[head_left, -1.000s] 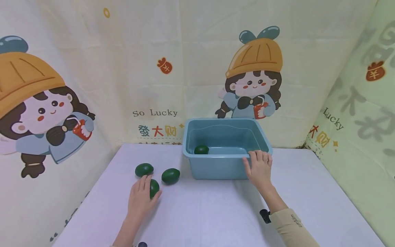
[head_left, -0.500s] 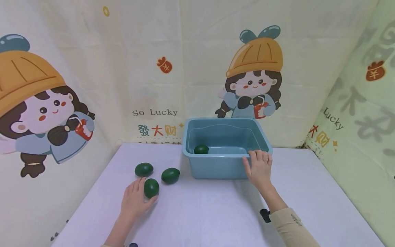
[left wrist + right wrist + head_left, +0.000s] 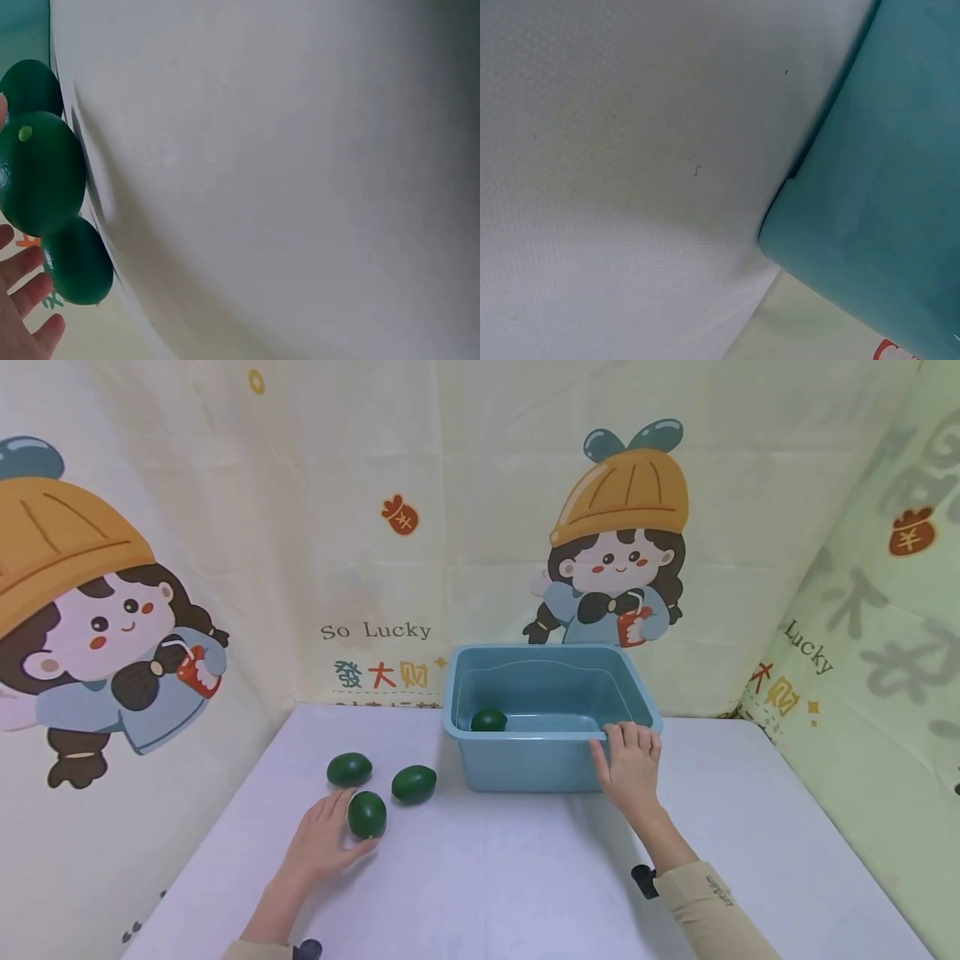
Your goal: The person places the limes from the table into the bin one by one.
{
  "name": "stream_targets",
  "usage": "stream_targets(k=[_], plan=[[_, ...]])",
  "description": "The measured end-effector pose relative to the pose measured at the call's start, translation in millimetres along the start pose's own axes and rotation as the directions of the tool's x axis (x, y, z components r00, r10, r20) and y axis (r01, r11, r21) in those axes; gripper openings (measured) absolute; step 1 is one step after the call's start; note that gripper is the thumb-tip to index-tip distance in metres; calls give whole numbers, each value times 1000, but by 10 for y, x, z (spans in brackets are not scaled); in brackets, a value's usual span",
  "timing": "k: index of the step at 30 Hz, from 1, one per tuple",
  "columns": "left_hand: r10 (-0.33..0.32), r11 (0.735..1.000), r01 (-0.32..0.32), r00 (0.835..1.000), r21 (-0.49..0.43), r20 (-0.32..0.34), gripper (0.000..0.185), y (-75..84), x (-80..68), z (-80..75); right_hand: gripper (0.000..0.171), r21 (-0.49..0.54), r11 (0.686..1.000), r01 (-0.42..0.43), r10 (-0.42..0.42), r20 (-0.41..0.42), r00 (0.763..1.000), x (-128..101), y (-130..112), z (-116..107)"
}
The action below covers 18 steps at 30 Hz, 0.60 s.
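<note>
Three dark green avocados lie at the left of the white table. My left hand [image 3: 330, 835] lies flat beside the nearest avocado [image 3: 367, 814], fingers straight and touching its left side, thumb below it. The other two avocados [image 3: 349, 769] [image 3: 414, 783] lie just beyond. In the left wrist view the nearest avocado [image 3: 41, 172] fills the left edge, with my fingers [image 3: 22, 300] below it. My right hand [image 3: 630, 768] rests on the front right corner of the blue plastic bin [image 3: 525, 764], fingertips at the rim. A fourth avocado [image 3: 489, 720] lies inside the bin.
The white table [image 3: 510, 877] is closed in by cartoon-print cloth walls at the back and both sides. The bin stands at the back centre. In the right wrist view only the bin's wall [image 3: 885, 202] and the table cloth show.
My left hand has slid back towards me and to the left, uncovering the nearest avocado it lay over. The right hand and the bin have stayed put.
</note>
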<state>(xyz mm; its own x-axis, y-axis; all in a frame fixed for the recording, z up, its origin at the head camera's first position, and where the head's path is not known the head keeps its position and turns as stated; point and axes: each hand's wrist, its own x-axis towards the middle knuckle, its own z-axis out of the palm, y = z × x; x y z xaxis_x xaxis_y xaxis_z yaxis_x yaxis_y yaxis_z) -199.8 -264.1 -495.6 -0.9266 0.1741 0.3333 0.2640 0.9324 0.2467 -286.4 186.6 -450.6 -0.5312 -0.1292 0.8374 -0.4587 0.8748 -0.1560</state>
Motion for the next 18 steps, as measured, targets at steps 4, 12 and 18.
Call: stream_targets(k=[4, 12, 18], plan=[[6, 1000, -6, 999, -17, 43, 90, -84, 35, 28, 57, -7, 1000, 1, -1, -6, 1000, 1, 1, 16], [23, 1000, -21, 996, -17, 83, 93, -141, 82, 30, 57, -7, 1000, 1, -1, -9, 1000, 23, 1, 5], [34, 999, -34, 995, 5, 89, 93, -141, 97, 14, 59, -13, 1000, -7, 8, 11, 1000, 29, -10, -9]])
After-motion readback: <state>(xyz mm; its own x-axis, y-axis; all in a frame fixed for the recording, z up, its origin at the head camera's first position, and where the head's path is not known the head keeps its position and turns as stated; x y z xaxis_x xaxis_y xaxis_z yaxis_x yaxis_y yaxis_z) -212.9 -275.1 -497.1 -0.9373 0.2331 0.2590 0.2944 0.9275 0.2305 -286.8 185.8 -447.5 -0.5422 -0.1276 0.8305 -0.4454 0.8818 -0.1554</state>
